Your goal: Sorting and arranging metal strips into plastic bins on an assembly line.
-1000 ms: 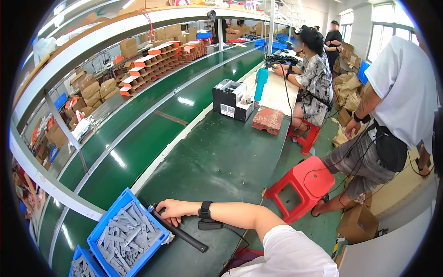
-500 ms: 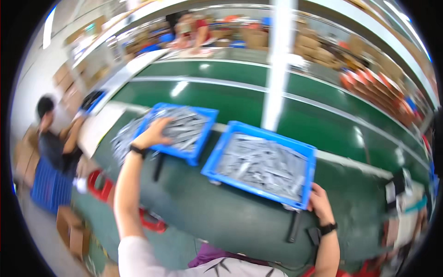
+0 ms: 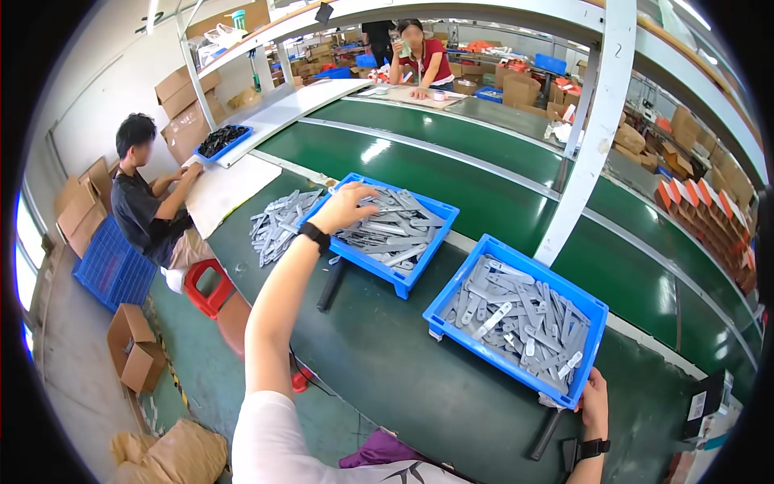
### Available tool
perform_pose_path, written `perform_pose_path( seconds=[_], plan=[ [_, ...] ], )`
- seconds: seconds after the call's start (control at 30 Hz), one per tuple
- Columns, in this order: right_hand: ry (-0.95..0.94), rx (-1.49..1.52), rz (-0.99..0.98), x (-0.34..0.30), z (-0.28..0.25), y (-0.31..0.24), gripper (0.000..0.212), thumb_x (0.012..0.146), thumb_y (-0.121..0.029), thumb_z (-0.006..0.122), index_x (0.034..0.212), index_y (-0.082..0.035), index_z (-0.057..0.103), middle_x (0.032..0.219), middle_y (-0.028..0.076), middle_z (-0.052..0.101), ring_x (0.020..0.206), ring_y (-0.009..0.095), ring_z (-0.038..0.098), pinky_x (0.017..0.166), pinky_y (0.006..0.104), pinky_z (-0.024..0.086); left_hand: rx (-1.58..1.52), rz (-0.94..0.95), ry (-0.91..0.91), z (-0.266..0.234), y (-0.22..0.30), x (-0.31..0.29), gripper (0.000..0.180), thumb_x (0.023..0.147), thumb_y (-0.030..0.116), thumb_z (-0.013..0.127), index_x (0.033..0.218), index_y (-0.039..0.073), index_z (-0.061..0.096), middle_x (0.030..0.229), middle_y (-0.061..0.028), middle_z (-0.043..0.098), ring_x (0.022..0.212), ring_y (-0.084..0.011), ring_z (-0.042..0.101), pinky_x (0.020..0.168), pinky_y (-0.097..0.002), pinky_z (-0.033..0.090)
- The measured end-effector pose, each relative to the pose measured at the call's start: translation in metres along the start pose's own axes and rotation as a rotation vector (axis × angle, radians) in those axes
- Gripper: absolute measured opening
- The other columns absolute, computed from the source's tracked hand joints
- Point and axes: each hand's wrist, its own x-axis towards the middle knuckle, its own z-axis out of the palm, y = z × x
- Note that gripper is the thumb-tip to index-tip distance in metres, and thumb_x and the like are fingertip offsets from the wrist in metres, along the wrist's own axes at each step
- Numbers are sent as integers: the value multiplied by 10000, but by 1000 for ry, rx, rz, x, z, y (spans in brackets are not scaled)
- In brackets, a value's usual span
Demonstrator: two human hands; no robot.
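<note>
My left hand is over the left blue tray, fingers stretched out at the grey flat strips heaped in it. No strip shows in its grasp. At the near right corner of the right blue tray, my right hand grips the outer edge, its fingers partly hidden. This tray also holds many loose grey strips, a few with paler faces. More grey strips lie piled on the green table left of the left tray. A black handle sticks out beside the left tray, another black handle below the right one.
A green conveyor runs behind the trays, with a white post rising beside it. At the left, a seated person works near a blue tray of black parts. A red stool stands by the table; another person is across.
The whole view has swung, so the trays and table appear farther right, and the picture is sharper. Both hands stay at the same trays.
</note>
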Motion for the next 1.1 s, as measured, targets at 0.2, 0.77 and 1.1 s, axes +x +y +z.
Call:
perform_pose_path(
  seconds=[0.2, 0.77, 1.1],
  plan=[
    [16, 17, 4, 1, 2, 3, 251, 844, -62, 497, 1076, 31, 522, 635, 57, 615, 402, 103, 547, 303, 196, 395, 117, 39, -167, 11, 8, 13, 195, 743, 181, 643, 915, 98, 683, 947, -102, 632, 1047, -290, 538, 909, -410, 425],
    [22, 42, 5, 4, 2, 5, 245, 835, -44, 494, 1069, 26, 519, 627, 55, 612, 390, 101, 542, 294, 198, 394, -1106, -425, 218, -11, 15, 15, 193, 888, 204, 626, 892, 44, 518, 976, -131, 629, 849, -211, 650, 742, -282, 541],
    [16, 36, 4, 0, 4, 1, 279, 822, -42, 501, 1088, 41, 514, 627, 63, 619, 397, 105, 551, 297, 199, 393, -303, -170, 49, 42, -5, 87, 225, 860, 204, 594, 1001, 38, 537, 833, -92, 624, 728, -170, 627, 626, -287, 503]
  ],
)
